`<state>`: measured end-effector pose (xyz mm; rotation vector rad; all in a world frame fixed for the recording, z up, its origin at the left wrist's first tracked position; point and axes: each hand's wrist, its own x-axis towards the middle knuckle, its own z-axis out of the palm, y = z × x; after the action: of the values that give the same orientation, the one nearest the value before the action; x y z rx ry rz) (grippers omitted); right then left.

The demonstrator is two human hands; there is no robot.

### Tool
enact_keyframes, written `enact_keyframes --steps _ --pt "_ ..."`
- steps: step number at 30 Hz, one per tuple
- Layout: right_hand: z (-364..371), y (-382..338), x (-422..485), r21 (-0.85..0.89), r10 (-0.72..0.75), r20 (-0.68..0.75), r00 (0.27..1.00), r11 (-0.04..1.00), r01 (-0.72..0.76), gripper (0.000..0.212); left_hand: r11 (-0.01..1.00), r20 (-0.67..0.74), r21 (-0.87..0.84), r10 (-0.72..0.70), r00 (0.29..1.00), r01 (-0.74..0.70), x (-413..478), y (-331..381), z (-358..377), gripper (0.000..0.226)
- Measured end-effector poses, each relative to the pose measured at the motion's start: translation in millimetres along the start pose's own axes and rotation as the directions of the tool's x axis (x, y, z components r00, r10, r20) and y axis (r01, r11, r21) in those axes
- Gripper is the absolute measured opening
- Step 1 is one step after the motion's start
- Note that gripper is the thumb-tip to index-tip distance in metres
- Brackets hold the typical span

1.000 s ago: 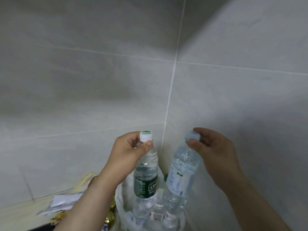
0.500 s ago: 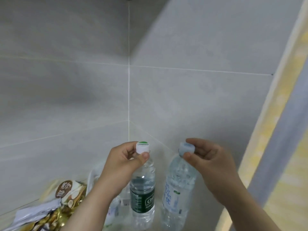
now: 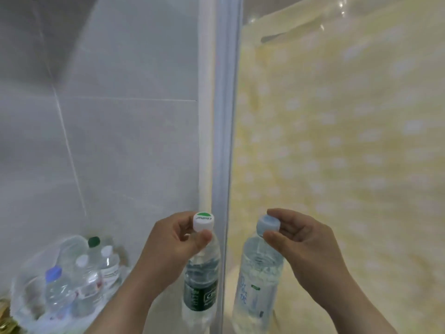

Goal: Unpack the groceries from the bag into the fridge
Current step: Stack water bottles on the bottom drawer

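Pinching a green-labelled bottle (image 3: 201, 285) by its cap in the left hand (image 3: 173, 239), a blue-capped bottle (image 3: 257, 280) likewise in the right hand (image 3: 303, 239). Hanging upright, long axes vertical, straight below the fingers (image 3: 203, 237). Well right of the bag (image 3: 22, 283), low left. Closest to the yellow dotted panel (image 3: 337, 141) on the right hand's side, likely the fridge.

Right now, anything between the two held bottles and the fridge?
No open fridge shows. Left hand pinches the green-label bottle, right hand the blue-cap bottle; ahead stand a yellow dotted panel and a grey vertical strip. Possibly a shut door, cannot tell.
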<state>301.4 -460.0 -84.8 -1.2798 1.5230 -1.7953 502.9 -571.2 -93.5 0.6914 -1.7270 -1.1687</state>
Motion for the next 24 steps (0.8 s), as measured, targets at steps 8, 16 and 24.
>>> enact_keyframes --steps 8,16,24 --pt "-126.2 -24.4 -84.7 -0.079 0.035 -0.292 0.956 0.995 -0.060 0.036 0.986 0.268 -0.167 0.043 0.962 0.002 -25.0 25.3 135.7 0.026" --pt "-235.6 -48.2 -161.2 -0.209 0.021 -0.607 0.795 0.960 -0.185 0.034 0.945 0.570 -0.321 0.139 0.810 0.064 -38.1 48.1 284.7 0.021" --pt "-301.0 -66.9 -214.0 -0.244 -0.045 -0.843 0.536 0.920 -0.306 0.037 0.919 0.794 -0.390 0.300 0.529 0.063 -44.0 73.9 408.3 0.024"
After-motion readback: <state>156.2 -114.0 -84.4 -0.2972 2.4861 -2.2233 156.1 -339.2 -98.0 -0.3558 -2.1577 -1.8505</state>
